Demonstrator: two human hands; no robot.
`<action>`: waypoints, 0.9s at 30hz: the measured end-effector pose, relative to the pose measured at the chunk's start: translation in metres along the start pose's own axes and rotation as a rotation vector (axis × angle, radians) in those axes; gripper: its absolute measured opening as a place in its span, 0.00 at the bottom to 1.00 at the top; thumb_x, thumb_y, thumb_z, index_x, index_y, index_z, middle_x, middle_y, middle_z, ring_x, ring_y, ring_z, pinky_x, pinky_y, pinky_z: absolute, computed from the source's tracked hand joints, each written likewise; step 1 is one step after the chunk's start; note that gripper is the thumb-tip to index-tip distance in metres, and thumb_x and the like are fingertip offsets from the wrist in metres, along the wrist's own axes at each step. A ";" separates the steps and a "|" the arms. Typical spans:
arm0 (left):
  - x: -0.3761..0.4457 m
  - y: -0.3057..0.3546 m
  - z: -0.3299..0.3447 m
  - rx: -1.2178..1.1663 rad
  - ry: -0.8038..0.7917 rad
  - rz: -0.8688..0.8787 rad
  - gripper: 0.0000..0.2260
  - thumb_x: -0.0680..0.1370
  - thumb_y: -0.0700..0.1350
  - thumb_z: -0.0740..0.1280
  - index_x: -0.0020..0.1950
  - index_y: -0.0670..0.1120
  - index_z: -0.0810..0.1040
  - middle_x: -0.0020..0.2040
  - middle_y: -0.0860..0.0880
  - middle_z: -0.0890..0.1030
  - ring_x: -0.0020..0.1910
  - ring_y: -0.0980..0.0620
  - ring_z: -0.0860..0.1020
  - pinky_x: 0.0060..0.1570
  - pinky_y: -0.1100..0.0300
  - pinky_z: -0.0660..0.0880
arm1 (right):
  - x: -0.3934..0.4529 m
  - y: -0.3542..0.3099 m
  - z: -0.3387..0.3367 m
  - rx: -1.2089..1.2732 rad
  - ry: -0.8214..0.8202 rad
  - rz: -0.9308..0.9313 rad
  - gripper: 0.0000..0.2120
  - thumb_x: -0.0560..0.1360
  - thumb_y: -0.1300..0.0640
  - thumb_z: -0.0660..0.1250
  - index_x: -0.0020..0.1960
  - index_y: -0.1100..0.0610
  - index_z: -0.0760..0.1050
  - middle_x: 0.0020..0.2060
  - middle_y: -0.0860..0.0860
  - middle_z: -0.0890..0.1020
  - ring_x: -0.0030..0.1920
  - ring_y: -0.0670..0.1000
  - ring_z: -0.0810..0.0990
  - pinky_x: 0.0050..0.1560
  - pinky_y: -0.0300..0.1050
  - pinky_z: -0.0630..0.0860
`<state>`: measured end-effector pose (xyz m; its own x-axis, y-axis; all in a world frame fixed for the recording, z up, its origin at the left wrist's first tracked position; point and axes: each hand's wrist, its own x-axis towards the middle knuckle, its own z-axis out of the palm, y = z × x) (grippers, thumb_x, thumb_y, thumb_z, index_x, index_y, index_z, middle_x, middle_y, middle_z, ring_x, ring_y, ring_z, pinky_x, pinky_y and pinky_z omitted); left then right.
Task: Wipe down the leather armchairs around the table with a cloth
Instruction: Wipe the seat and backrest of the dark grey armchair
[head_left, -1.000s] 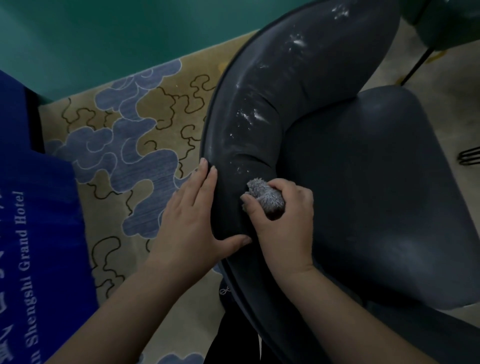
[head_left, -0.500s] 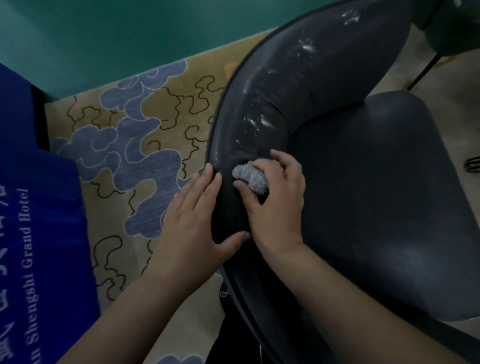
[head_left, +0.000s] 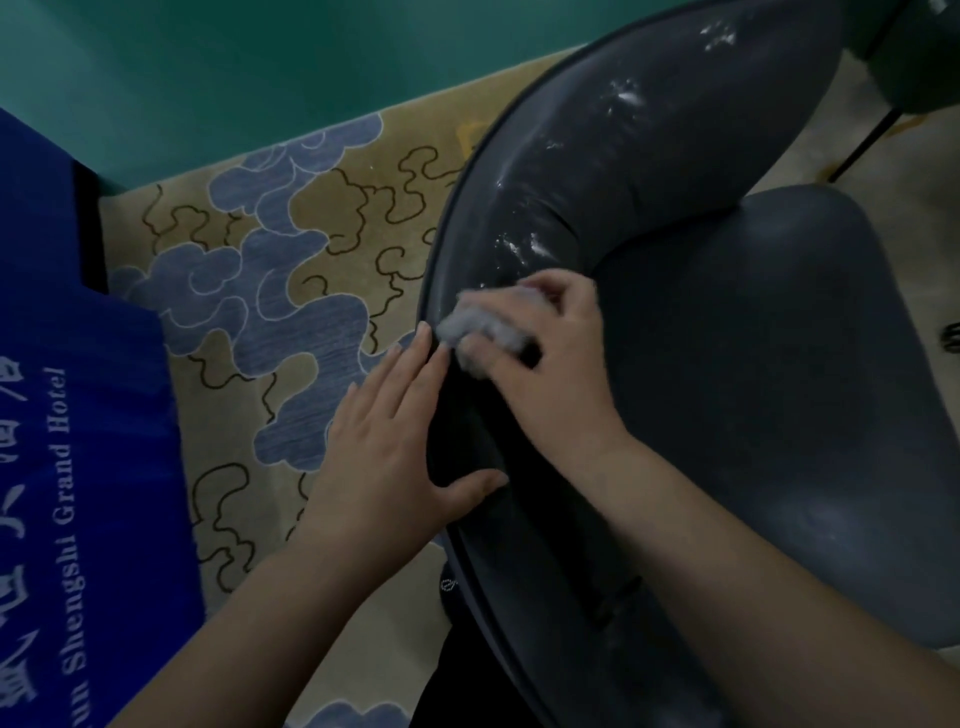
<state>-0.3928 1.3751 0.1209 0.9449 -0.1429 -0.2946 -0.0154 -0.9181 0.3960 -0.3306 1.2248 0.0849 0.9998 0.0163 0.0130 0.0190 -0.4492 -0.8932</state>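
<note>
Bare forearms reach in from the bottom edge toward a dark grey leather armchair (head_left: 753, 364) with a curved, padded backrest that sweeps round a broad rounded seat cushion. Nearest, the left hand (head_left: 395, 441) lies flat against the outer side of the backrest, its fingers straight and together, pointing up along the chair's thin piped rim, while the thumb hooks over the top of the padding; it grasps nothing and simply rests on the leather. Just beyond and to its right, the right hand (head_left: 550, 364) has its fingers curled round a small fluffy grey cloth (head_left: 475, 330), bunched into a wad and pressed onto the top of the backrest, close to the left fingertips. Both the cloth and the curled fingers are blurred, so the exact grip cannot be made out beyond the fingers wrapping over the wad. Farther along the backrest, past the cloth, pale whitish smears (head_left: 524, 247) and specks streak the glossy leather in several patches up toward the top edge. At the left edge hangs a deep blue fabric (head_left: 78, 415) printed with white lettering that includes the words "Grand Hotel". Beneath the chair and hands spreads a tan carpet (head_left: 322, 234) patterned with blue cloud shapes and dark curling outlines. Beyond the carpet rises a plain teal wall (head_left: 234, 67), and at the top right corner a thin black leg (head_left: 862, 140) slants down below another dark, rounded shape.
</note>
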 end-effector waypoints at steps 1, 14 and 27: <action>0.001 0.000 -0.001 0.008 -0.008 0.003 0.49 0.64 0.70 0.62 0.78 0.54 0.47 0.76 0.60 0.41 0.77 0.57 0.45 0.75 0.46 0.52 | -0.001 0.002 0.003 -0.048 -0.027 -0.045 0.16 0.69 0.46 0.71 0.57 0.39 0.79 0.56 0.46 0.65 0.59 0.50 0.67 0.64 0.45 0.67; 0.005 0.005 -0.010 0.042 -0.052 -0.033 0.50 0.64 0.70 0.64 0.78 0.56 0.42 0.76 0.61 0.38 0.76 0.60 0.39 0.76 0.53 0.45 | -0.003 0.017 -0.009 0.145 0.066 0.208 0.13 0.68 0.48 0.74 0.52 0.42 0.81 0.53 0.44 0.69 0.58 0.45 0.72 0.60 0.32 0.68; 0.017 0.006 -0.018 0.060 -0.044 -0.002 0.50 0.65 0.68 0.68 0.78 0.54 0.43 0.76 0.61 0.39 0.75 0.60 0.40 0.72 0.60 0.40 | 0.005 0.012 -0.025 0.219 0.091 0.212 0.10 0.68 0.54 0.75 0.49 0.48 0.81 0.52 0.48 0.72 0.51 0.37 0.73 0.53 0.25 0.67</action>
<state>-0.3709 1.3737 0.1338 0.9296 -0.1558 -0.3340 -0.0341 -0.9387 0.3429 -0.3249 1.1971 0.0852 0.9781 -0.1415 -0.1524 -0.1823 -0.2310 -0.9557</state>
